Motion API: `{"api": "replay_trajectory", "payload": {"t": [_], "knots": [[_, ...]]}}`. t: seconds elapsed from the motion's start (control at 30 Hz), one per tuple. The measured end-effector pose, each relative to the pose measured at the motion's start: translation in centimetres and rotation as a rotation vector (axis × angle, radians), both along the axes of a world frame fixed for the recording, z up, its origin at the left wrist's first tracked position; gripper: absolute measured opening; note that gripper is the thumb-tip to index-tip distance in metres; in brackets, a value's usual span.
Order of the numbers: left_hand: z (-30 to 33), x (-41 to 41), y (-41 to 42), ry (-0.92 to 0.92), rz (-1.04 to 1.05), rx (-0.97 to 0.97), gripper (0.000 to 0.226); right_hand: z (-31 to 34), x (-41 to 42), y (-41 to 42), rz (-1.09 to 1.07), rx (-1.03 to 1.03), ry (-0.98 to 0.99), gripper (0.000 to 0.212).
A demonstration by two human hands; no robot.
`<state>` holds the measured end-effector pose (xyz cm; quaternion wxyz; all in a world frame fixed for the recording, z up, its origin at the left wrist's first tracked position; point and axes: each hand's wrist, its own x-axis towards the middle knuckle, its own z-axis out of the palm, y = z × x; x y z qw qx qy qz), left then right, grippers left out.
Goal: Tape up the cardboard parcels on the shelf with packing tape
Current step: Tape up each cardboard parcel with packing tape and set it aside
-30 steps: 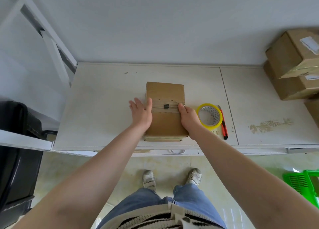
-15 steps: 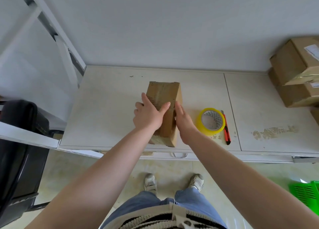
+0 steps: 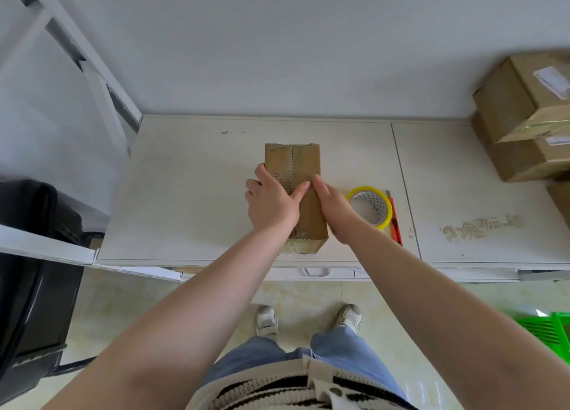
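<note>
compared with half a second ago, the cardboard parcel [image 3: 293, 175] no longer stands tipped up on its long edge; it lies with a broad face up on the white shelf [image 3: 191, 193], a taped seam running down the middle of that face. a second ago a different face was up, one with a strip of tape across it and a small dark mark; that face is out of view now.

my left hand [image 3: 271, 204] grips the parcel's left side, fingers curled over the left edge, thumb laid across the top toward the seam. my right hand [image 3: 334, 212] presses against the parcel's right side, thumb tip on the top face just beside the left thumb; its fingers are hidden behind the hand, so i cannot tell how they lie.

around: a roll of packing tape [image 3: 370, 206] with a yellow rim lies flat just right of my right hand. a red utility knife [image 3: 395, 227] lies beside the roll, on its right. stacked cardboard boxes [image 3: 524, 119] sit at the far right of the shelf, well apart from the parcel, some with white labels. a green plastic crate [image 3: 552, 329] is on the floor at lower right; its contents are not visible.
</note>
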<state>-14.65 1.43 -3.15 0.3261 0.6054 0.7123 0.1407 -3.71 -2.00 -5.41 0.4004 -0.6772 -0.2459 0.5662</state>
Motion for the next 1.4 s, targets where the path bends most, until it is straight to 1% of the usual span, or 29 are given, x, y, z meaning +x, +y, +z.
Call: {"api": "replay_trajectory", "payload": {"t": [0.1,0.2,0.27,0.3,0.37,0.43,0.47,0.5,0.57,0.6,0.67,0.73,0.8,0.87,0.93,1.0,1.07,1.13,1.2,1.27,1.3,1.4], "knots": [[0.1,0.1,0.2,0.004,0.007,0.0,0.09,0.0,0.3,0.3,0.037,0.004,-0.082,0.035],[0.3,0.0,0.3,-0.009,0.01,-0.022,0.09,0.0,0.4,0.3,0.082,0.002,-0.139,0.04],[0.4,-0.1,0.5,-0.031,0.009,-0.052,0.092,0.3,0.3,0.2,0.09,0.042,-0.206,0.042],[0.4,-0.2,0.6,-0.052,0.01,-0.075,0.092,0.3,0.5,0.0,0.083,0.067,-0.287,0.044],[0.5,-0.5,1.0,-0.088,0.015,-0.119,0.094,-0.3,1.4,-0.8,0.04,0.107,-0.54,0.045],[0.6,-0.7,1.2,-0.073,0.015,-0.127,0.097,-1.6,3.4,-2.1,0.014,0.077,-0.846,0.037],[0.6,-0.8,1.1,-0.049,0.01,-0.108,0.097,-2.5,4.5,-2.8,0.037,0.036,-0.972,0.032],[0.6,-0.8,1.0,-0.025,0.004,-0.081,0.097,-3.2,5.5,-3.6,0.1,-0.026,-1.072,0.031],[0.5,-0.8,0.6,0.012,-0.01,-0.029,0.095,-4.4,6.6,-4.7,0.33,-0.149,-1.207,0.033],[0.4,-0.8,0.4,0.034,-0.025,-0.003,0.094,-4.7,6.8,-5.0,0.424,-0.157,-1.247,0.03],[0.4,-0.7,0.2,0.087,-0.048,0.074,0.092,-4.5,6.7,-5.0,0.486,-0.108,-1.264,0.021],[0.7,-0.6,0.2,0.075,-0.08,0.199,0.087,-3.7,6.8,-4.8,0.381,-0.067,-1.216,0.015],[1.5,-0.3,0.4,-0.063,-0.167,0.309,0.078,-2.1,7.3,-4.5,0.215,0.019,-1.074,0.014],[2.7,0.1,0.8,-0.223,-0.305,0.352,0.069,0.6,7.8,-4.5,0.148,0.172,-0.913,0.017],[3.9,0.6,1.1,-0.321,-0.442,0.355,0.065,3.8,7.9,-4.6,0.195,0.348,-0.838,0.021],[5.0,0.8,1.2,-0.441,-0.522,0.285,0.068,6.5,7.4,-4.8,0.288,0.472,-0.814,0.021],[5.8,0.5,1.2,-0.553,-0.528,0.226,0.064,7.8,7.0,-4.9,0.358,0.563,-0.831,0.021],[6.3,-0.3,1.3,-0.593,-0.486,0.242,0.049,8.1,6.6,-4.7,0.389,0.617,-0.854,0.026],[6.5,-1.3,1.6,-0.633,-0.427,0.23,0.033,8.0,6.4,-4.6,0.408,0.623,-0.87,0.032],[6.8,-2.3,1.8,-0.671,-0.388,0.178,0.02,8.1,6.2,-4.6,0.408,0.626,-0.881,0.03],[7.0,-2.7,1.9,-0.653,-0.378,0.17,0.018,8.1,6.1,-4.6,0.405,0.631,-0.882,0.029],[7.2,-3.4,2.4,-0.568,-0.349,0.167,0.028,8.2,5.8,-4.3,0.413,0.646,-0.888,0.03]]}}
